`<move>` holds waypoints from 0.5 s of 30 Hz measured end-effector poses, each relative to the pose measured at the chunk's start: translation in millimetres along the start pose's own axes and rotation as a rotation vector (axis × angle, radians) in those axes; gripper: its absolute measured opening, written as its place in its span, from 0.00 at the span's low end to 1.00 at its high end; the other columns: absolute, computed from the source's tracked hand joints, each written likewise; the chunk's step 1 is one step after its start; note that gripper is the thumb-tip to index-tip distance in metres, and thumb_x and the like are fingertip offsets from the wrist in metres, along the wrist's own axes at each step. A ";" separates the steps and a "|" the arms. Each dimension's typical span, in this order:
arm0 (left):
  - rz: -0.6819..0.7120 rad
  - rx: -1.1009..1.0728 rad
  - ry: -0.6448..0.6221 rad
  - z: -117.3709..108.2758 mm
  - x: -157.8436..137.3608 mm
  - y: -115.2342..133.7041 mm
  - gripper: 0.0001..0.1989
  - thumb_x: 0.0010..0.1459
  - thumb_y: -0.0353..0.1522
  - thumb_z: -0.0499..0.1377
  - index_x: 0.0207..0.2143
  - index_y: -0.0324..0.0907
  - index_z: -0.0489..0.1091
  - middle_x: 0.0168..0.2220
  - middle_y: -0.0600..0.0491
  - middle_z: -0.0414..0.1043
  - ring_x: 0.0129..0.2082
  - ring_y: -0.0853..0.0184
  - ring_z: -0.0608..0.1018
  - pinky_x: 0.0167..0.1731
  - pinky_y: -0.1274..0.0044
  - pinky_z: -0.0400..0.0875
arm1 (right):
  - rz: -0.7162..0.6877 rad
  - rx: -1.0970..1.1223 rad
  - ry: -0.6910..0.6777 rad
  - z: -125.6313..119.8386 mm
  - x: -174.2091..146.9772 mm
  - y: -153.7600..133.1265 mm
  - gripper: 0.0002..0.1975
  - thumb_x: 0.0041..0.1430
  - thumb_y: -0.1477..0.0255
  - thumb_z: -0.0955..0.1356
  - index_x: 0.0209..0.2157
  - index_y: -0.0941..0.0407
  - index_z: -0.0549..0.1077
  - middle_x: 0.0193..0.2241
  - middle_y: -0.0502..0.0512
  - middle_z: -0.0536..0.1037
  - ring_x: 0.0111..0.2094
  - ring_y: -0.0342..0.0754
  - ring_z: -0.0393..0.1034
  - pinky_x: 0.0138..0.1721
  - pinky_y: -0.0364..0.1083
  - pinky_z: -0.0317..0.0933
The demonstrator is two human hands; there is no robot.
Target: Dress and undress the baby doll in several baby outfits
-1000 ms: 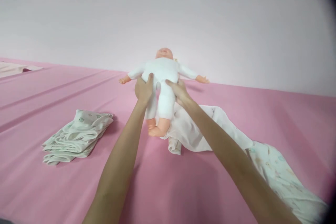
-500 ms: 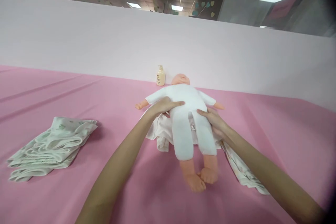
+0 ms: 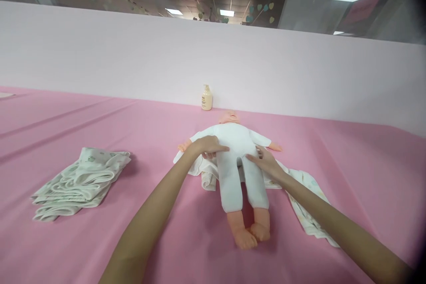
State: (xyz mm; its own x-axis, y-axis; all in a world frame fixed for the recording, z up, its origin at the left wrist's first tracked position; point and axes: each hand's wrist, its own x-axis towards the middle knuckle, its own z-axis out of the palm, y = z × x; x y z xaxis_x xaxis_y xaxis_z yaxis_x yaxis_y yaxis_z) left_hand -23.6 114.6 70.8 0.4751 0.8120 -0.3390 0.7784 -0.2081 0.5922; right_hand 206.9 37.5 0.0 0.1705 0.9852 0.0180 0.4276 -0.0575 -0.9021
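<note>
A baby doll [image 3: 234,138] with a white cloth body lies on its back, head towards the wall and feet towards me. My left hand [image 3: 209,145] holds its waist on the left, thumb across the belly and fingers curled at the side. On the other side, my right hand [image 3: 266,160] grips the hip, thumb on top of the thigh and fingers along the flank. Spread beneath the doll is a white baby garment [image 3: 209,178], mostly covered. A patterned cloth [image 3: 308,186] lies to the right, partly behind my right forearm.
On the left rests a folded stack of printed white cloth [image 3: 83,182]. A cream pump bottle [image 3: 207,98] stands against the white wall [image 3: 149,57]. The pink sheet [image 3: 186,239] covering the surface has some creases. Glass and ceiling lights show above the wall.
The doll has come down onto the garment, its head lower against the wall, with both my hands still at its hips. The camera view has shifted slightly.
</note>
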 end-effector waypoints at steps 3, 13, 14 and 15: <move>-0.078 0.343 0.259 -10.3 2.7 -9.8 0.18 0.54 0.44 0.58 0.38 0.39 0.69 0.40 0.40 0.76 0.40 0.51 0.78 0.37 0.66 0.71 | -0.230 -0.306 0.179 8.7 20.3 -14.3 0.34 0.52 0.62 0.70 0.59 0.57 0.60 0.58 0.64 0.64 0.57 0.58 0.62 0.54 0.56 0.61; -0.309 0.613 0.473 -17.9 24.4 -57.9 0.17 0.53 0.27 0.56 0.47 0.38 0.67 0.44 0.38 0.73 0.44 0.53 0.77 0.41 0.69 0.68 | -0.834 -0.937 -0.153 126.7 96.6 -85.0 0.23 0.56 0.75 0.66 0.53 0.63 0.63 0.52 0.67 0.70 0.54 0.59 0.62 0.55 0.53 0.56; -0.296 0.614 0.494 -23.9 18.2 -54.1 0.16 0.53 0.27 0.55 0.45 0.38 0.69 0.43 0.39 0.74 0.44 0.53 0.77 0.40 0.69 0.68 | -0.854 -0.964 -0.181 133.4 102.0 -87.9 0.23 0.55 0.75 0.67 0.53 0.62 0.63 0.51 0.67 0.70 0.53 0.59 0.63 0.54 0.54 0.56; -0.272 0.599 0.519 -30.3 10.9 -49.6 0.14 0.54 0.28 0.55 0.44 0.39 0.70 0.42 0.40 0.74 0.42 0.53 0.77 0.38 0.69 0.68 | -0.860 -0.972 -0.196 137.9 107.1 -89.9 0.23 0.55 0.75 0.68 0.52 0.62 0.64 0.49 0.67 0.71 0.51 0.59 0.65 0.53 0.53 0.57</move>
State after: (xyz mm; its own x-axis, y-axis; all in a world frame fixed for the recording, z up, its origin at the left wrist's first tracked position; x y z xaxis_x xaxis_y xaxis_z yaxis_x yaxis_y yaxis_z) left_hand -69.5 150.2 59.9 0.1039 0.9932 0.0526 0.9946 -0.1040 0.0001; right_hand 64.4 170.5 23.6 -0.5716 0.7671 0.2913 0.8091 0.5860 0.0447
